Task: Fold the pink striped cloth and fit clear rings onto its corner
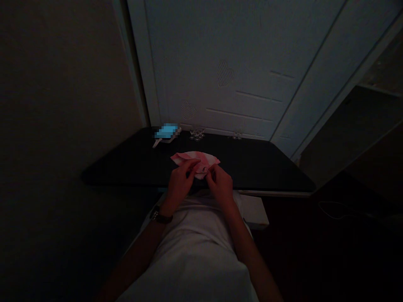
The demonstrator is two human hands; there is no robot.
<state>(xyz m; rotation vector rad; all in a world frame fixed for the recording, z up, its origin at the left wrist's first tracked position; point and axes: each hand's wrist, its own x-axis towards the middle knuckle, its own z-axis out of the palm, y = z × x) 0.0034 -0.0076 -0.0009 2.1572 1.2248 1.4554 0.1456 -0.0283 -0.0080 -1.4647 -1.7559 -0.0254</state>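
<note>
A pink and white piece of cloth or paper (210,159), pleated or crumpled, spreads out like a fan just above the near part of the black tabletop. My left hand (182,177) has its fingers closed on the left side of it. At the lower right edge, my right hand (220,181) pinches the same piece between thumb and fingers. A small dark spot shows on it between the two hands; what that is I cannot make out. The room is dim, so the fingertips are hard to see.
A phone with a lit screen (166,131) lies on a stand at the back left of the black table (126,167). Small clear glass-like pieces (197,134) stand along the back edge, with others (237,135) farther right. A pale panel (201,63) rises behind.
</note>
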